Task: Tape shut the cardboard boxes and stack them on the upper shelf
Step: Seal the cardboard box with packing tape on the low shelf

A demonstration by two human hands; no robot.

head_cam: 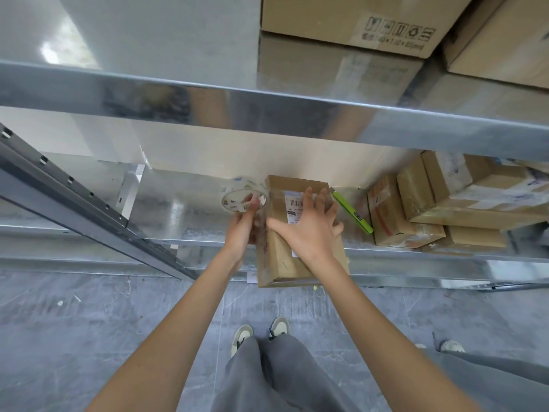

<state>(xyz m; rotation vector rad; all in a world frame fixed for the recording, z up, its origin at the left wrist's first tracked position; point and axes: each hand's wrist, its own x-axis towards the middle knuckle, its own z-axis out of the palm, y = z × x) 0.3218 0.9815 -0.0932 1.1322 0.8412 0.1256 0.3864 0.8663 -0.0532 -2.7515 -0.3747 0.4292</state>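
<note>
Taping step: brown labelled cardboard box [297, 233] on lower metal shelf [184, 209], pinned flat by spread right hand [309, 226]; left hand [242, 224] pinches clear tape roll [243, 197] beside it; keep strip taut, centred along seam

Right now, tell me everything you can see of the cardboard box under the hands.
The brown rectangular cardboard box lies flat on the lower metal shelf, its near end overhanging the shelf edge. A white printed label sits on its top face, and glossy clear tape shows along its left side. The right hand presses spread fingers on top; the left hand, holding the clear tape roll, is at its left edge.
</note>
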